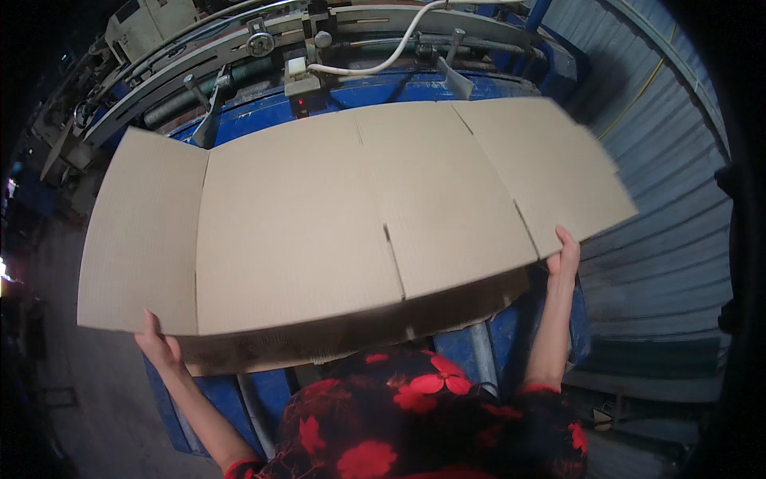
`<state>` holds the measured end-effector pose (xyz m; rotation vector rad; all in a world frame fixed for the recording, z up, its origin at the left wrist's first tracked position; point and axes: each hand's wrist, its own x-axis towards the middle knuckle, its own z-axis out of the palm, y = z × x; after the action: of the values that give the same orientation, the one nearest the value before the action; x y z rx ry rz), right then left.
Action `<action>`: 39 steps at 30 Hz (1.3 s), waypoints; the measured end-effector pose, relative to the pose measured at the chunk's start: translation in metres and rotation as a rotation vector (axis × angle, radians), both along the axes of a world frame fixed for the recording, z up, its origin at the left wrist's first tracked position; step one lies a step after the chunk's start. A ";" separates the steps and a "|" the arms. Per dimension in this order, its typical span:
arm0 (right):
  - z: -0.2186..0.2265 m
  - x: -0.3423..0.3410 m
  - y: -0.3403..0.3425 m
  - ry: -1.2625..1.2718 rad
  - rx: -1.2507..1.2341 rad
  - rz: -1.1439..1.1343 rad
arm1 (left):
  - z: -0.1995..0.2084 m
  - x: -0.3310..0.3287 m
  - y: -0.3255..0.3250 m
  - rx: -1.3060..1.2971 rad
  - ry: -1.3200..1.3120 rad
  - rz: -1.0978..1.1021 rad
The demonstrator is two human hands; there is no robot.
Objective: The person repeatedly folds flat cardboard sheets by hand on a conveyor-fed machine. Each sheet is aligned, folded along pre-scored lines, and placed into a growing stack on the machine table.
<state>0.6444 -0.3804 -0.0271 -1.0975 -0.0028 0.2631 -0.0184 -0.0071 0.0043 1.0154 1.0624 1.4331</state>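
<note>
A wide brown cardboard sheet (295, 231), creased and slotted like an unfolded box blank, spans the space in front of me. My left hand (159, 347) grips its near left edge, thumb on top and fingers hidden beneath. At the near right edge my right hand (565, 254) holds it the same way, the thumb lying over the top face. The left panel bends up along a crease, and the right end slants away. Beneath the sheet, more cardboard (343, 339) shows its shadowed near side.
A blue machine (271, 112) with metal rails, a round handwheel (259, 45) and a white cable (399, 49) stands beyond the sheet. Blue framework with rollers (483, 359) lies underneath. A corrugated metal wall (662, 191) rises at the right. Concrete floor (112, 383) shows at left.
</note>
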 end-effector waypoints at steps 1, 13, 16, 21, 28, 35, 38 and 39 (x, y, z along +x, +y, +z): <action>0.004 -0.017 -0.006 -0.057 -0.080 -0.047 | -0.014 0.000 -0.016 -0.011 0.058 0.015; 0.005 -0.095 0.058 -1.788 -1.244 0.502 | -0.040 0.113 -0.032 0.875 1.166 -0.294; 0.000 -0.073 0.096 -1.780 -1.184 0.492 | -0.036 0.135 -0.002 0.887 1.330 -0.251; -0.006 -0.040 0.158 -1.707 -1.111 0.485 | -0.044 0.166 0.056 0.875 1.324 -0.273; -0.014 0.025 0.268 -1.639 -1.136 0.497 | -0.055 0.223 0.169 0.939 1.333 -0.278; -0.010 0.084 0.368 -1.699 -1.201 0.421 | -0.046 0.290 0.246 0.800 1.435 -0.251; 0.000 0.092 0.386 -1.648 -1.283 0.345 | -0.033 0.304 0.249 0.537 1.498 -0.247; 0.004 0.095 0.379 -1.629 -1.297 0.350 | -0.028 0.295 0.242 0.554 1.460 -0.258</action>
<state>0.7392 -0.0013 -0.0232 -2.3132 -1.6849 -0.4834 0.2768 0.2350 -0.0242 2.6684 1.3909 0.5901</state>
